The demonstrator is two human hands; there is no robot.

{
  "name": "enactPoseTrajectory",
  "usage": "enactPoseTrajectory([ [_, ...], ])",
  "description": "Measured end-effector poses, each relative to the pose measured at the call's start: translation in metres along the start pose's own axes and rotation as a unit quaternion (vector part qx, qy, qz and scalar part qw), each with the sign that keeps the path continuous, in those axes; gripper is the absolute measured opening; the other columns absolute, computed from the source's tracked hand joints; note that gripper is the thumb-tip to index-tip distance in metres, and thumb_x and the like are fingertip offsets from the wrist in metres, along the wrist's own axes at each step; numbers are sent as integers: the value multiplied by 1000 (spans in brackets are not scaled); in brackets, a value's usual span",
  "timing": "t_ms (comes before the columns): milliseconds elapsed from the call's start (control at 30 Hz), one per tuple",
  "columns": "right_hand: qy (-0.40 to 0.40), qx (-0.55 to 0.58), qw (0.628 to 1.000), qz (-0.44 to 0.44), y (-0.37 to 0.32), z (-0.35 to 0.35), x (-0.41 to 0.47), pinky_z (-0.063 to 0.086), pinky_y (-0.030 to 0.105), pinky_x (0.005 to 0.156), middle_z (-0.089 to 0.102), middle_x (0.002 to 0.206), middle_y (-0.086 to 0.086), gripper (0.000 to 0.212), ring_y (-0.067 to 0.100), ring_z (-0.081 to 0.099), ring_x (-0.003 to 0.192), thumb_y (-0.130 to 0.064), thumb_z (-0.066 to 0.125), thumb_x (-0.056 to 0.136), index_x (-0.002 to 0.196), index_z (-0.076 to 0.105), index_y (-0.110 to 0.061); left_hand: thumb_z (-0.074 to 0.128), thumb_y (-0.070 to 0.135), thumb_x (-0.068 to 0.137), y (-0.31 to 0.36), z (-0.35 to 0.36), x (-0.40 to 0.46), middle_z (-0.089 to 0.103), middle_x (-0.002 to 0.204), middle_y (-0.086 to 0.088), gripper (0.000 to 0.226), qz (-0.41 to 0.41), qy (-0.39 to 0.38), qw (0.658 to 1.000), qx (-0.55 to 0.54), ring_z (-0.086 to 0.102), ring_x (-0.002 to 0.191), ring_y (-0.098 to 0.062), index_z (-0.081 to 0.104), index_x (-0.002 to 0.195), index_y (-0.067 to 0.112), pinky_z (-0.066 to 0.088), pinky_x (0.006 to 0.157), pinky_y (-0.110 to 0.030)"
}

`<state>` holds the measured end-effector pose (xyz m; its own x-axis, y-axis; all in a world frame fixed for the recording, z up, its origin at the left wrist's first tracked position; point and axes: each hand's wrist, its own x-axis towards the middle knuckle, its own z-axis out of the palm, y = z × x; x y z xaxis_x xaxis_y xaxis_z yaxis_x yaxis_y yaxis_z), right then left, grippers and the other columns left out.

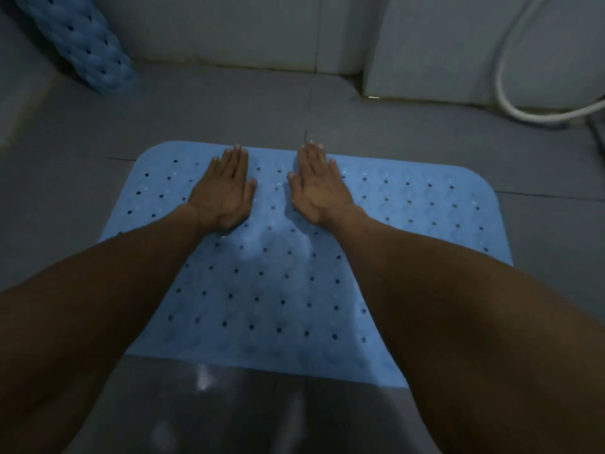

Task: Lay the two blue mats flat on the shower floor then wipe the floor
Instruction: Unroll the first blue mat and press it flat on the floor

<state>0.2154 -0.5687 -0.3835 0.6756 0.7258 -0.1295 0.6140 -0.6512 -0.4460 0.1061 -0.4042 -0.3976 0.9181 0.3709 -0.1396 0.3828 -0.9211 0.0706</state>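
- Your left hand [224, 194] and right hand [319, 188] press palms-down, fingers straight and together, on the far part of the flat blue mat [278, 283].
- The second mat [82, 37] leans rolled, far left.

Left hand [224, 191] and right hand [317, 188] pressed flat (fingers together), arms extended

place: dim home shower stall, probably | cues: grey tiled floor [229, 106]; perforated blue anti-slip mat [262, 283]; white shower hose [510, 103]; pale tiled wall [229, 27]
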Motion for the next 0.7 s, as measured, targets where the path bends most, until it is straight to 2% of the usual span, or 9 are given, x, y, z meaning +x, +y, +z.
enactPoseTrajectory([
  [100, 34, -38, 998, 36, 51, -27, -23, -7, 38, 123, -5, 167, 11, 62, 22, -8, 154, -36, 20, 107, 159, 4, -6, 21, 34, 105, 63, 4, -5, 2, 161, -18, 62, 44, 28, 998, -36, 3, 150, -28, 3, 153, -1, -2, 121, -37],
  [367, 47, -114, 988, 96, 151, -57, -66, -10, 40, 123, -5, 167, 9, 62, 21, -9, 154, -37, 17, 106, 159, 4, -9, 16, 40, 104, 192, 17, 24, -5, 162, -12, 64, 78, 31, 993, -81, -6, 150, -22, -3, 154, 3, -7, 121, -36],
  [500, 47, -121, 985, 110, 180, -54, -72, -9, 42, 124, -6, 167, 8, 62, 20, -11, 153, -39, 14, 105, 159, 1, -10, 17, 40, 104, 218, 31, 39, -2, 162, -13, 63, 52, 37, 993, -96, -4, 150, -24, 2, 154, 3, -6, 121, -38],
  [633, 70, -122, 984, 105, 189, -44, -73, -6, 42, 124, -2, 167, 7, 64, 17, -8, 154, -41, 14, 104, 159, 2, -11, 12, 42, 100, 220, 44, 40, 11, 161, -15, 66, 43, 97, 993, -58, 7, 150, -25, 15, 153, 3, 2, 122, -42],
  [700, 71, -119, 984, 109, 189, -44, -73, -5, 43, 125, -2, 167, 7, 65, 17, -8, 154, -42, 14, 104, 159, 1, -11, 13, 42, 100, 220, 43, 40, 10, 162, -13, 66, 42, 96, 993, -60, 7, 150, -23, 14, 154, 4, 2, 123, -41],
])
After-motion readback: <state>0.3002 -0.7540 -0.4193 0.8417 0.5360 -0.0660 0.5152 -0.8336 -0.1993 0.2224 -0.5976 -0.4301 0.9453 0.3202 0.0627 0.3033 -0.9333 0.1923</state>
